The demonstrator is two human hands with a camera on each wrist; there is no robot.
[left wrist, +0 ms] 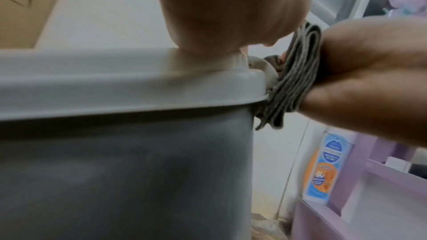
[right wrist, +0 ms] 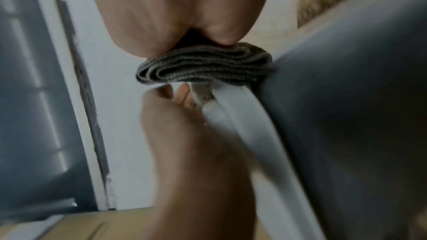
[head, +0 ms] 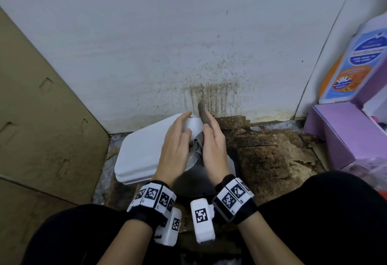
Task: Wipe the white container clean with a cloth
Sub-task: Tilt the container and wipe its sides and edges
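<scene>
The white container [head: 138, 155] stands on the stained floor [head: 266, 155] at the foot of the spattered wall [head: 167, 34], lid on, directly under both hands. The left hand [head: 176, 149] lies flat on the lid with its fingers straight and relaxed, the fingertips [head: 187, 116] reaching the far right corner of the lid and touching its rim. The right hand [head: 213, 147] grips a folded grey cloth [left wrist: 298, 78], thumb and fingers curled round the bundle, and presses its folded edge against that same corner, where the lid's rim meets the container's side; one end of the cloth sticks up past the fingers against the wall. A cardboard box [head: 41, 128] stands close on the left, and a purple box [head: 343, 135] with a blue-and-orange labelled bottle [head: 351, 63] behind it sits well off to the right.
</scene>
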